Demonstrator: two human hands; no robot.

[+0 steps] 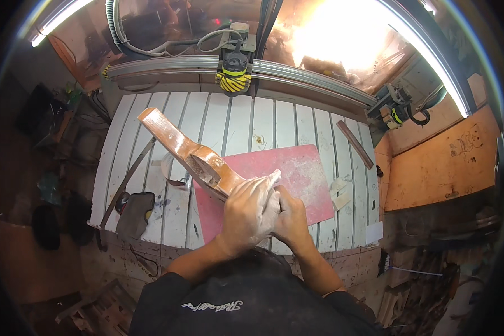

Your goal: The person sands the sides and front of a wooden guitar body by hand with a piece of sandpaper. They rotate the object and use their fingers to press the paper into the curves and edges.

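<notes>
A long, shaped piece of glossy brown wood slants from the upper left down to my hands, with a hollow in its middle. My left hand, white with dust, is closed around the near end of the wood. My right hand is closed too and pressed against the left one, its fingers partly covered. What lies between the two palms is hidden. Beneath the hands and the wood's near part lies a red board strewn with pale dust.
The white slatted table carries a dark wooden strip, a curled strip, a grey pad-like thing, a long thin bar and pale scraps. Behind runs a metal rail with a yellow-and-black machine head.
</notes>
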